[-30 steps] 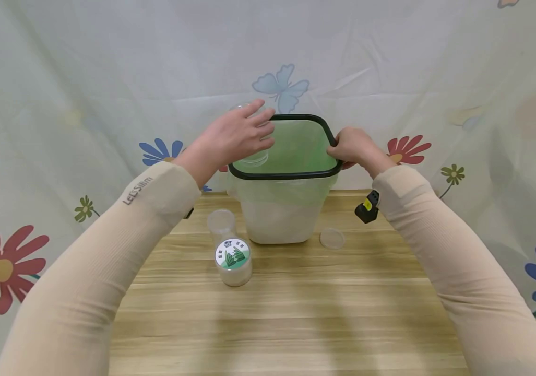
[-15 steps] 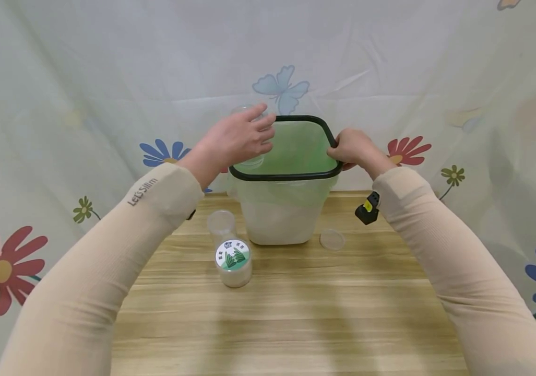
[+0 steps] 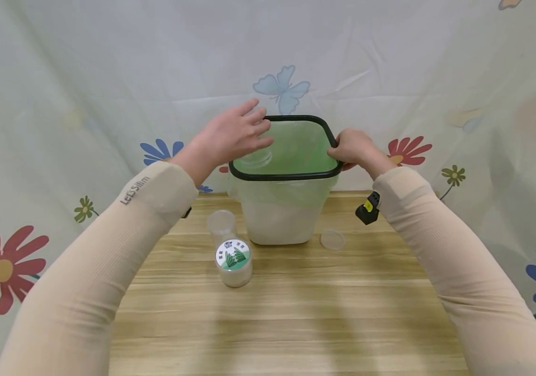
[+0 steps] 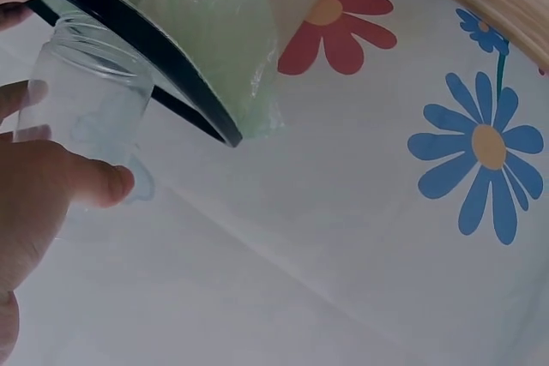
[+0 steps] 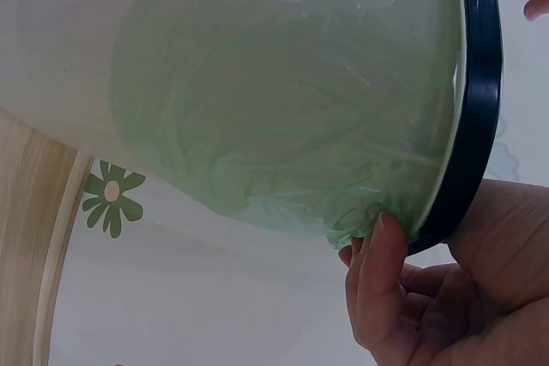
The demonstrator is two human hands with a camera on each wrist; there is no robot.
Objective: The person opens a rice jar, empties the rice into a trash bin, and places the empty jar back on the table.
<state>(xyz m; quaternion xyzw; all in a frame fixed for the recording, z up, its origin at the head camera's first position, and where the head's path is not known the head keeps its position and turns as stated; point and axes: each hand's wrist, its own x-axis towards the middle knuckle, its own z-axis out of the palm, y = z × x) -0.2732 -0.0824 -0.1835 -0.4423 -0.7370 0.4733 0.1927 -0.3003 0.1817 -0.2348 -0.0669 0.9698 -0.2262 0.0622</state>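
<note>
My left hand [image 3: 235, 136] holds a clear plastic jar [image 4: 94, 92] above the left side of a white trash can [image 3: 279, 224]. Thumb and fingers curl around the jar's body, and its threaded mouth points toward the black rim [image 3: 286, 177] of the can. Inside the rim hangs a green bag [image 3: 302, 143], its edge folded over the outside. On the opposite side, my right hand [image 3: 354, 146] grips the rim, with bunched bag film at its fingertips in the right wrist view. In the head view the left hand covers much of the jar.
Left of the can, a jar with a green and white label [image 3: 234, 256] stands in front of a clear jar [image 3: 221, 222]. A clear round lid [image 3: 332, 239] lies right of the can's base on the wooden table [image 3: 296, 313]. A flowered curtain [image 3: 390, 62] hangs close behind.
My left hand has shifted slightly left, and the jar has tilted so its lower end shows farther inside the rim. My right hand keeps its grip on the rim.
</note>
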